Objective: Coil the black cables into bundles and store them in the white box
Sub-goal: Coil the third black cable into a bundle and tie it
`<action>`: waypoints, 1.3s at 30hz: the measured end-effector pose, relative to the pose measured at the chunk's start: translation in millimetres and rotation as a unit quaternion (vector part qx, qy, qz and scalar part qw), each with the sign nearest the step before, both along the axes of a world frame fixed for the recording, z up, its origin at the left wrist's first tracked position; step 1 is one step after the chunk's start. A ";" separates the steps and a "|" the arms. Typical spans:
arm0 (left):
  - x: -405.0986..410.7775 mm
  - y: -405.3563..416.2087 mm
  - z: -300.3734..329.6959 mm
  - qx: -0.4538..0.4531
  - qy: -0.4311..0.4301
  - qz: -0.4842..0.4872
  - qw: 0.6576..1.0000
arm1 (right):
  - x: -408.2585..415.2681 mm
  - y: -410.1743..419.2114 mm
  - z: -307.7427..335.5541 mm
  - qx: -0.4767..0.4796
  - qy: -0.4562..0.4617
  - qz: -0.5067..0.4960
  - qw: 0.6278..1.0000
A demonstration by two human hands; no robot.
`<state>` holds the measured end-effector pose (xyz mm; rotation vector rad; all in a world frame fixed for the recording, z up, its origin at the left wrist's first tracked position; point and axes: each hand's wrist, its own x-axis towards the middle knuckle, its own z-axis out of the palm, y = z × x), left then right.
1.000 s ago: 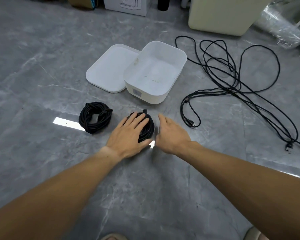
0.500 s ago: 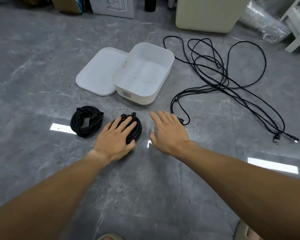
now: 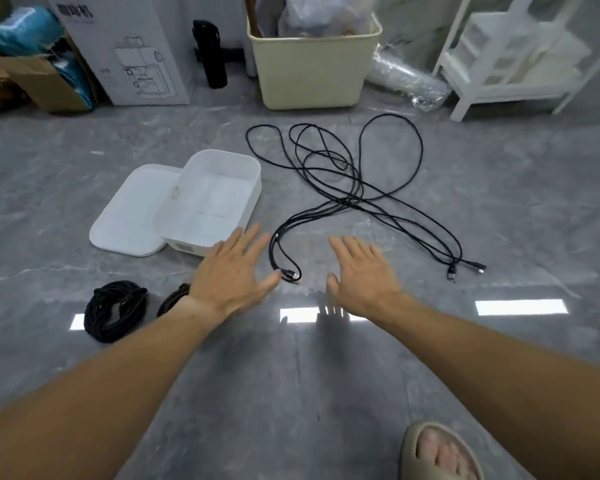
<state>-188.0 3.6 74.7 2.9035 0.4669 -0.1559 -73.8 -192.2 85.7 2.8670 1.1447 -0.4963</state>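
Grey floor bare between flat, spread left hand (image 3: 234, 271) and right hand (image 3: 361, 273).

A home storage corner: grey marble-look floor (image 3: 84, 161), cardboard boxes (image 3: 45, 84), cream bin (image 3: 312, 71), white shelf (image 3: 510, 60).

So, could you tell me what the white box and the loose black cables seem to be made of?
White box: probably matte plastic, given its smooth moulded walls and rounded corners. Loose black cables: flexible, dull black jacket, perhaps braided; too fine to tell. Metal-looking plugs at the ends.
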 end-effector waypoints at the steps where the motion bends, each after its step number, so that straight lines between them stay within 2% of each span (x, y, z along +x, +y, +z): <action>1: 7.5 -6.0 4.1 -0.003 0.001 -0.004 1.000 | 5.5 -8.7 3.1 -0.001 0.000 -0.007 1.000; 5: 33.7 -25.2 5.8 -0.030 0.015 0.015 0.999 | 23.0 -37.6 6.9 0.001 0.011 -0.035 0.999; 7: 45.5 -33.0 -3.2 -0.057 0.048 0.044 0.996 | 28.3 -43.2 0.6 0.010 0.030 -0.056 0.998; 10: 61.5 -39.5 -24.2 -0.142 0.123 0.128 0.974 | 31.3 -37.3 -16.6 0.053 0.086 -0.101 0.990; 12: 70.7 -39.7 -41.1 -0.163 0.139 0.160 0.963 | 31.0 -27.3 -34.0 0.071 0.105 -0.090 0.988; 18: 98.4 -23.1 -82.7 -0.286 0.040 0.242 0.926 | 18.4 13.7 -98.9 0.093 0.132 -0.022 0.987; 20: 107.5 -13.5 -90.1 -0.288 0.033 0.242 0.926 | 11.9 27.2 -117.2 0.113 0.117 -0.005 0.987; 24: 116.2 -2.5 -99.5 -0.217 0.050 0.210 0.952 | 3.9 46.4 -139.0 0.157 0.042 -0.005 0.987; 26: 116.2 -2.0 -102.5 -0.201 0.041 0.218 0.954 | 5.3 51.3 -142.7 0.164 0.031 -0.015 0.986; 32: 113.9 0.0 -109.9 -0.249 0.005 0.246 0.937 | 5.2 64.7 -135.3 0.175 0.064 -0.013 0.982; 37: 107.5 -2.6 -109.6 -0.342 -0.014 0.289 0.894 | 4.2 71.5 -124.2 0.126 0.109 -0.041 0.985; 39: 104.5 -6.9 -106.4 -0.399 -0.017 0.322 0.858 | 3.3 69.8 -118.5 0.115 0.130 -0.047 0.984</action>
